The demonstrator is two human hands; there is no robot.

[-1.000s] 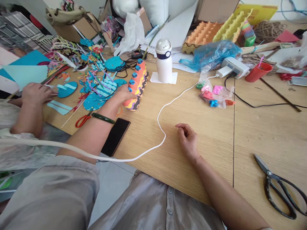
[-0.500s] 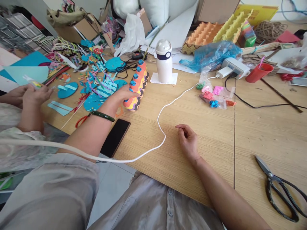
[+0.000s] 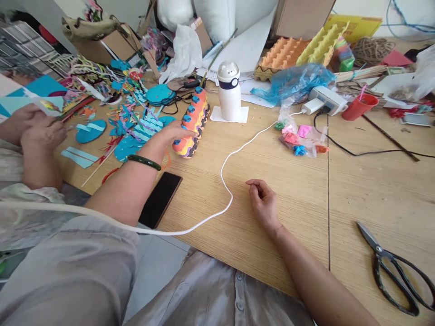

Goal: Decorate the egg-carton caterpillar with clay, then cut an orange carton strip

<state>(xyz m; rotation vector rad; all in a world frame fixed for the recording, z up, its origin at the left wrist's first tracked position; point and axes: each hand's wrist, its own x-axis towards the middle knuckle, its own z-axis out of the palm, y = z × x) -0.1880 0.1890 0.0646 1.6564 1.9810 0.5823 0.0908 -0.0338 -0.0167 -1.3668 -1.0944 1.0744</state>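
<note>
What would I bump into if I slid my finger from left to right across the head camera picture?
Pale blue paper strips, orange bumpy piece, white bottle, right hand, white charger plug, black-handled scissors.

- We can read no words, brands or numbers anywhere in view.
- At 12 o'clock we see a symbol rather than writing: a ring on the dark band of the white dome-lidded bottle, with small dark dots on its lid.
- Between 1 and 2 o'clock, the yellow sheet carries faint marks, too blurred for us to make out.
- Between 9 and 10 o'clock, the small packet at a co-worker's hand shows a coloured pattern that we cannot decipher.
</note>
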